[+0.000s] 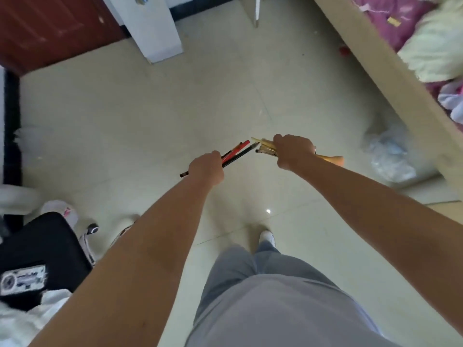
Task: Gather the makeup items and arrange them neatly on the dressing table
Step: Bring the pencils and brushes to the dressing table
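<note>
My left hand is a closed fist around a small bunch of thin makeup pencils, black and red, whose tips point up and to the right. My right hand grips a bundle of pale, gold-handled makeup brushes; one golden end sticks out to the right of the fist. The two bundles nearly meet at their tips in mid-air over the tiled floor. No dressing table is in view.
A bed frame edge with pink and white bedding runs down the right side. A clear plastic bag lies on the floor beside it. A white cabinet stands at the top. Shoes and a black bag sit at lower left.
</note>
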A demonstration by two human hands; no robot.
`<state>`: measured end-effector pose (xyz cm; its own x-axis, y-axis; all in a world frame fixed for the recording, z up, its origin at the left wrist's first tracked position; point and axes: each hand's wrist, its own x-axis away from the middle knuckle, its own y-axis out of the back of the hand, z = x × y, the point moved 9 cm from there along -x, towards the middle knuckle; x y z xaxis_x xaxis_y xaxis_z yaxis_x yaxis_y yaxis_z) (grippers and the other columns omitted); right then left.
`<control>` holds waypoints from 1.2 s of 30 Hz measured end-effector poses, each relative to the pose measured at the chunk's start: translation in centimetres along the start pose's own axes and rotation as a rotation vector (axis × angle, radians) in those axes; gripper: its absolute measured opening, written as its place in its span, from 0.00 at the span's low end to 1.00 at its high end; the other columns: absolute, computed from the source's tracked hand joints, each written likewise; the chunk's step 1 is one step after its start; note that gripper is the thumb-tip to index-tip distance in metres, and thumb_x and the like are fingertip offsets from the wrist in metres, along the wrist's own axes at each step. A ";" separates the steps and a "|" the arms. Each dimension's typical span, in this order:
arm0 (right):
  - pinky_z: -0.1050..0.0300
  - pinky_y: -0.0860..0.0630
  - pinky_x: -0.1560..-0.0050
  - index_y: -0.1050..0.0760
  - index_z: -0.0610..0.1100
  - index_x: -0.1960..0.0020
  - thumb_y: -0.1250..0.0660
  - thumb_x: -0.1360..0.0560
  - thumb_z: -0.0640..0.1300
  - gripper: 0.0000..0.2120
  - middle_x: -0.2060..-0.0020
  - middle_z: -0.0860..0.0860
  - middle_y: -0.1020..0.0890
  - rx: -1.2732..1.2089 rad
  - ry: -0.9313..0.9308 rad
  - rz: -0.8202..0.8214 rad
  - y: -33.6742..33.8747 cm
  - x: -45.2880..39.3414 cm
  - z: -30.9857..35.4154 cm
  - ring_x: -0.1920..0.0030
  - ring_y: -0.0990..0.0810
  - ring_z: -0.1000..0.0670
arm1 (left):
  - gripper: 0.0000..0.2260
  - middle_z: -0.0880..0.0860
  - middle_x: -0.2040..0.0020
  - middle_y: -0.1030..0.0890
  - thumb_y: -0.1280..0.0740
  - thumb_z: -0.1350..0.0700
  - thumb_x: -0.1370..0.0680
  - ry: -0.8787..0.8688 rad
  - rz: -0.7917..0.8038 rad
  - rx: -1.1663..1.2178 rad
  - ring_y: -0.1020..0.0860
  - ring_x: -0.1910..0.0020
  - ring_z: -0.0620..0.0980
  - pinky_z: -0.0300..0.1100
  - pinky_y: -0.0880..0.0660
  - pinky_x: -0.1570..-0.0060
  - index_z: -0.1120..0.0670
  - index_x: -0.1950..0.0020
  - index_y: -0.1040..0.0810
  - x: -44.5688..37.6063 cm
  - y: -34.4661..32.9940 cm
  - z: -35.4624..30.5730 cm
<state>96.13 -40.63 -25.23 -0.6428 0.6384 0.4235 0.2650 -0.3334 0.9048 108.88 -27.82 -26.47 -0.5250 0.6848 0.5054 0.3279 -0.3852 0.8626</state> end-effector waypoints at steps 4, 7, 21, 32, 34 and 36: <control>0.59 0.40 0.72 0.34 0.42 0.42 0.38 0.30 0.35 0.17 0.63 0.49 0.31 0.041 0.101 -0.010 4.1 -8.0 2.7 0.62 0.30 0.46 | 0.12 0.57 0.49 0.23 0.41 0.63 0.25 0.086 0.026 0.071 0.27 0.57 0.54 0.44 0.32 0.60 0.60 0.42 0.32 -5.9 3.3 3.2; 0.55 0.35 0.64 0.34 0.41 0.42 0.39 0.29 0.35 0.16 0.54 0.46 0.24 0.071 0.173 -0.017 7.5 -14.7 4.8 0.61 0.27 0.45 | 0.12 0.57 0.48 0.23 0.41 0.62 0.25 0.133 0.048 0.096 0.29 0.59 0.52 0.43 0.32 0.61 0.59 0.42 0.31 -11.6 6.3 6.0; 0.55 0.34 0.64 0.34 0.40 0.44 0.39 0.30 0.34 0.15 0.59 0.46 0.28 0.053 0.144 -0.184 31.6 -48.3 7.8 0.62 0.28 0.45 | 0.12 0.56 0.48 0.24 0.42 0.63 0.25 0.140 -0.075 0.099 0.28 0.57 0.52 0.43 0.33 0.61 0.58 0.42 0.31 -43.5 32.5 14.6; 0.56 0.34 0.62 0.32 0.40 0.45 0.40 0.28 0.34 0.12 0.62 0.47 0.29 0.246 0.326 -0.371 49.7 -75.9 8.8 0.63 0.28 0.47 | 0.13 0.57 0.46 0.24 0.42 0.62 0.25 0.216 -0.224 0.124 0.24 0.50 0.56 0.43 0.33 0.59 0.59 0.41 0.33 -68.4 52.1 16.6; 0.55 0.34 0.61 0.33 0.40 0.44 0.40 0.29 0.34 0.13 0.58 0.45 0.25 0.248 0.343 -0.390 52.8 -80.4 9.7 0.60 0.25 0.45 | 0.13 0.57 0.45 0.24 0.43 0.62 0.24 0.245 -0.240 0.128 0.24 0.48 0.56 0.43 0.34 0.59 0.60 0.40 0.33 -71.6 55.0 17.9; 0.55 0.34 0.62 0.33 0.40 0.44 0.40 0.29 0.35 0.13 0.55 0.44 0.23 0.230 0.365 -0.401 55.5 -84.6 10.8 0.61 0.25 0.45 | 0.14 0.57 0.45 0.24 0.43 0.62 0.25 0.275 -0.250 0.135 0.24 0.49 0.56 0.43 0.34 0.61 0.60 0.39 0.33 -74.3 57.6 19.4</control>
<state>172.96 -105.66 -10.34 -0.9201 0.3897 0.0402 0.0732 0.0702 0.9948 182.05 -88.89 -14.79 -0.7867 0.5488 0.2826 0.2538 -0.1298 0.9585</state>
